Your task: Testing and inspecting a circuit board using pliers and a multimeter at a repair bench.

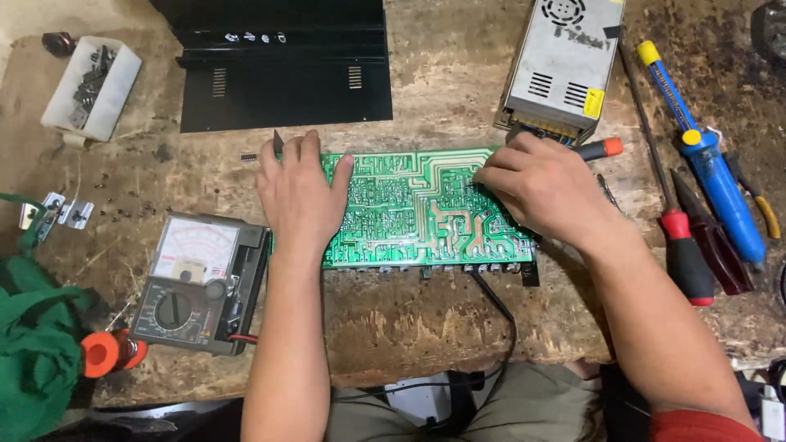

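Nearest, at the lower left of the frame, a grey analogue multimeter with a round dial (199,282) lies on the scarred wooden worktop (409,323), with a green cloth (33,344) and an orange reel (102,354) beside it.

At the centre lies the green printed circuit board (417,209), solder side up, flat on the worktop. The left hand (299,192) rests open, palm down, on the board's left end, pinning it without gripping. The right hand (544,188) is curled, fingertips on the board's right half; it appears to hold a slim orange-capped tool (602,149), though the tip is hidden, so I cannot tell what it touches. This looks like probing or working at one solder point, which calls for a steady board and a small, exact placement of the tip.

At the right lie a red-handled screwdriver (686,258) and a blue desoldering pump with yellow knob (708,160).

Farther off, at the top, sit a perforated silver metal power supply box (561,61), a black sheet-metal cover (282,69) and, upper left, a white tray of small parts (92,86).
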